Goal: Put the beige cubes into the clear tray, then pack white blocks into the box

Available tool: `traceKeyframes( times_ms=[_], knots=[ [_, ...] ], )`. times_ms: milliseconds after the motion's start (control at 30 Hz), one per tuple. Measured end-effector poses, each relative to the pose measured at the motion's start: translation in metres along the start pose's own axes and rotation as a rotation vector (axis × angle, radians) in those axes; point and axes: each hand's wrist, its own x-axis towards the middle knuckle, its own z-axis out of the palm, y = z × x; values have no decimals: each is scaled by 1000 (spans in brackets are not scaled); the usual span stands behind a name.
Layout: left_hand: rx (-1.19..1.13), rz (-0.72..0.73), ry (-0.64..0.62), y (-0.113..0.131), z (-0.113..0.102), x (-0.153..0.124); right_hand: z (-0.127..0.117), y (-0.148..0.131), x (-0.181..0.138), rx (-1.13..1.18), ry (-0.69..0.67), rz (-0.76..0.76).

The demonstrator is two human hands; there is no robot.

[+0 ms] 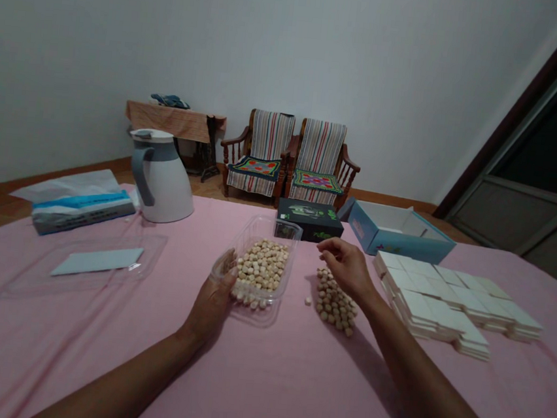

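Left hand (213,298) clasps near-left edge of clear tub (271,228); tub on pink cloth (262,378), holds pale beads (262,266); right hand (346,265) hovers over loose pile (334,304) just right of tub, fingertips drawn together; bead pinched or not, cannot tell.

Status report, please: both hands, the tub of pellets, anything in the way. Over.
Left hand grips side of clear tub. Right hand curled above loose pellet pile, grip unclear. One stray pellet between them.
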Motion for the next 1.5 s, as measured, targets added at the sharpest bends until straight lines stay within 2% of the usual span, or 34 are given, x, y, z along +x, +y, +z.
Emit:
traceKeyframes(
  times_ms=[100, 200, 367, 533, 900, 1000, 1067, 1167, 1267, 1333, 1400, 1500],
  knots=[
    [1, -6, 16, -4, 0, 1, -6, 23, 2, -390, -115, 10],
    [-1, 8, 1, -3, 0, 0, -5, 36, -1, -653, -245, 47],
    [-8, 12, 8, -2, 1, 0, -2, 48, -2, -805, -347, 110],
    [-15, -2, 19, -5, 0, 1, 0, 57, 1, -728, -342, 108],
    [-18, -47, 27, -3, 0, -1, 1, 41, -2, -668, -337, 122],
    [-2, -10, 15, -1, 0, 0, -2, 41, 0, -600, -275, 110],
    [3, 11, 10, -1, 0, 0, -4, 37, 2, -472, -172, 65],
    [18, 25, 1, 0, -1, -1, -4, 18, 4, -143, -56, -1],
    [31, 26, -7, 0, -1, -2, 1, -9, 4, 255, -68, -27],
    [21, 17, -2, 1, 0, -2, 5, -20, 3, 411, -78, -35],
    [24, 14, 4, 5, 0, -2, 7, -21, 3, 405, -59, -40],
    [51, 24, 4, 11, 0, -3, 11, -3, 1, 124, -39, -68]
  ],
)
